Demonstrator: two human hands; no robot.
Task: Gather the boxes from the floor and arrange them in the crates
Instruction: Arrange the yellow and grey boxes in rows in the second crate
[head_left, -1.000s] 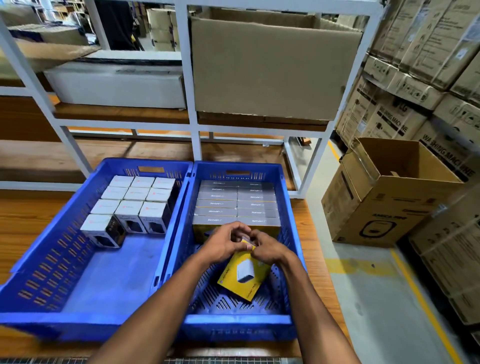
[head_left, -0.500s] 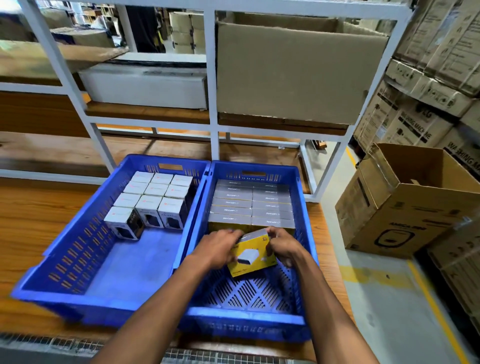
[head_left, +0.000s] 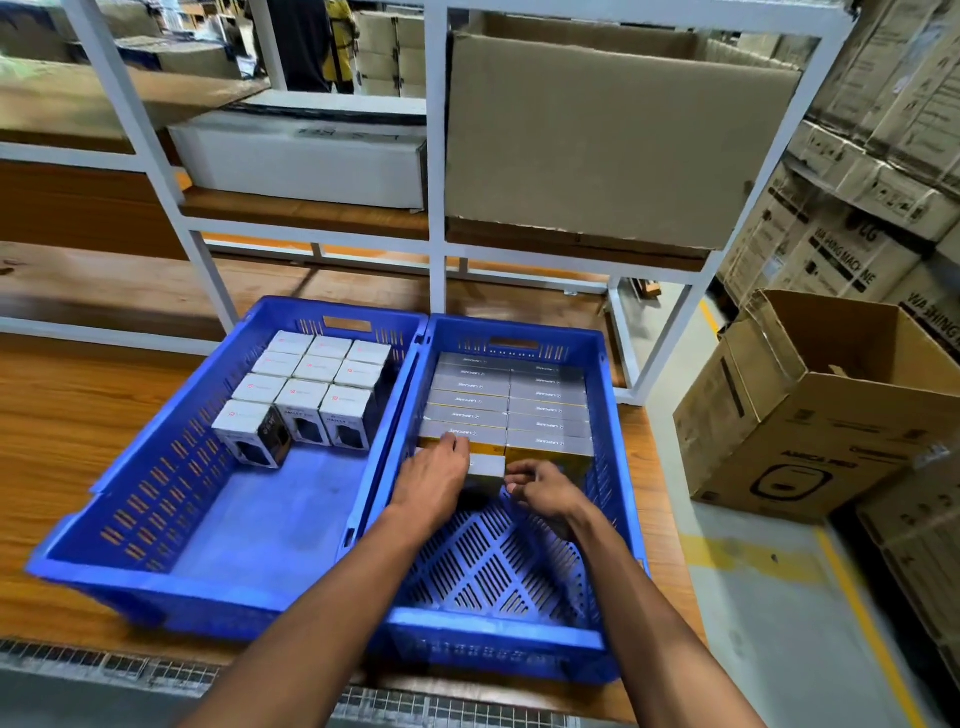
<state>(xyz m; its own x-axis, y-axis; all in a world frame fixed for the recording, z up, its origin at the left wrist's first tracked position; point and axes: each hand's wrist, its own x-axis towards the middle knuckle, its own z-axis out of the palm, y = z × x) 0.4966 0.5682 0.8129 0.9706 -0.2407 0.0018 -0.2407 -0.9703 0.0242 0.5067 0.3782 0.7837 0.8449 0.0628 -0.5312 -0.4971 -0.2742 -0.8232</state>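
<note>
Yellow box (head_left: 485, 470) now upright in right crate (head_left: 615, 415) row; left hand (head_left: 434, 480) & right hand (head_left: 543, 488) gripping it.

place: warehouse | cues: stacked appliance cartons (head_left: 852, 244); white steel racking (head_left: 436, 156); yellow floor line (head_left: 867, 623)

Box (head_left: 485, 470) perhaps half-hidden by left hand (head_left: 434, 480)

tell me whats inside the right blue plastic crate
The right blue plastic crate holds two columns of grey-topped yellow boxes. The left hand and right hand hide most of the newest box; layers underneath cannot be seen.
</note>
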